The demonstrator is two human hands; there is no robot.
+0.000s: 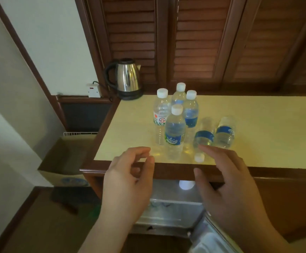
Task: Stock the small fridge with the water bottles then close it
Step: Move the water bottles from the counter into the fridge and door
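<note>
Several clear water bottles with white caps stand on the yellow counter top (258,125); the nearest upright bottle (175,132) has a blue and green label. Two more bottles lie on their sides beside it, one (203,136) with its cap toward me and one (225,132) further right. Below the counter's front edge the small fridge (170,203) is lit inside, and its open door (212,238) shows at the bottom right. My left hand (128,181) hovers with curled fingers just left of the nearest bottle, holding nothing. My right hand (229,179) is spread open over the counter edge by the lying bottle.
A steel electric kettle (125,78) stands at the counter's back left corner, plugged into a wall socket (93,90). A cardboard box (66,157) sits on the floor to the left. Wooden louvred doors (194,37) rise behind the counter.
</note>
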